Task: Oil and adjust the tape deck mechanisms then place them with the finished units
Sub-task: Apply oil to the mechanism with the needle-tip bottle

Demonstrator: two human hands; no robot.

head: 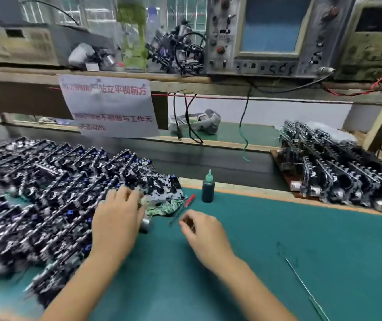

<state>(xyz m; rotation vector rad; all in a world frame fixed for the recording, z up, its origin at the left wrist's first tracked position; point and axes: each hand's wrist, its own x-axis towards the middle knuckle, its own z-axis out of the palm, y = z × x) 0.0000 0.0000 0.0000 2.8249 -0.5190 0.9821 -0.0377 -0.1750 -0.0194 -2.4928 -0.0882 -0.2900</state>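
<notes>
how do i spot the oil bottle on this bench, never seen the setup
Start at the green bench mat, then its far edge near the middle. There, right of the big pile of black tape deck mechanisms, stands a small dark green plastic dropper bottle with a pale pointed nozzle, the only upright thing; the red-handled screwdriver beside it lies flat.

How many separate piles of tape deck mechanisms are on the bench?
2. A large pile covers the bench's left side, under the left hand; a smaller stack sits far right on a board. Individual units are too blurred to count.
</notes>
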